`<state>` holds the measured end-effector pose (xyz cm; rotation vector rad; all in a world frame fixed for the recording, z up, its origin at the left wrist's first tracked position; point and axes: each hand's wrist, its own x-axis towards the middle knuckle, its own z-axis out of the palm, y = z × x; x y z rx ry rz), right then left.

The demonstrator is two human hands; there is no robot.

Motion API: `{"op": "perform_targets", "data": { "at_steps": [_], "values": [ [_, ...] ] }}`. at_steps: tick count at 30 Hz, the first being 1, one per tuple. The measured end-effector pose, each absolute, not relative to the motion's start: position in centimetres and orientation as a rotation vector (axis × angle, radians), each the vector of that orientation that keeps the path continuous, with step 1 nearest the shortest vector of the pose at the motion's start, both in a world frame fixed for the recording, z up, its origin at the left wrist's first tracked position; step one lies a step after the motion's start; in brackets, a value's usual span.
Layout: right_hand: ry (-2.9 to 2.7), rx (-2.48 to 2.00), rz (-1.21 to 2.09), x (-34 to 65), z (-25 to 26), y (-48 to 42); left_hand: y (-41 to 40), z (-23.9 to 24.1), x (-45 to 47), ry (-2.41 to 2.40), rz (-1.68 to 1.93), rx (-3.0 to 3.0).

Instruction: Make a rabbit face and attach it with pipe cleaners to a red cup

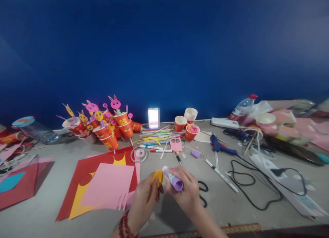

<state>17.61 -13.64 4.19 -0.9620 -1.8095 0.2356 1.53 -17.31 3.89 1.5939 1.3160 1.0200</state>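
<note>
My left hand (pixel 144 192) is closed, pinching a small rounded yellow paper piece (pixel 157 177) between thumb and fingers. In my right hand (pixel 184 187) is a purple glue stick (pixel 175 182), its white tip close to the yellow piece; whether they touch I cannot tell. A purple cap (pixel 195 153) lies on the table beyond that hand. Black scissor handles (pixel 204 186) show just right of my right hand, the blades hidden. To the left of my left hand, a pink paper sheet (pixel 109 183) lies over yellow and red sheets (pixel 74 183).
Red paper cups (pixel 109 142) with paper bunny faces stand at the back left. Tape (pixel 138 154), markers (pixel 160 151) and pink paper with cut-outs (pixel 176 145) lie ahead. A blue glue gun (pixel 222 147), its black cord (pixel 257 205) and a power strip (pixel 290 186) occupy the right.
</note>
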Motion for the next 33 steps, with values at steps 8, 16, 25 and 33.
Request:
{"op": "perform_targets", "data": {
  "at_steps": [8,16,25,33],
  "values": [
    [-1.795,-0.854,0.240,16.9,5.1,-14.5,-17.1,3.7,1.8,1.295,1.061,1.639],
    [-1.762,-1.005,0.146,18.2,4.0,-13.5,-17.2,3.5,1.5,1.331,1.026,1.578],
    [-1.825,-0.954,0.204,18.0,4.0,-13.8,-17.3,3.4,1.7,1.339,1.000,1.643],
    [-1.165,-1.226,0.637,21.5,1.8,-13.1,-17.3,3.3,1.6,1.250,1.075,1.373]
  ]
}}
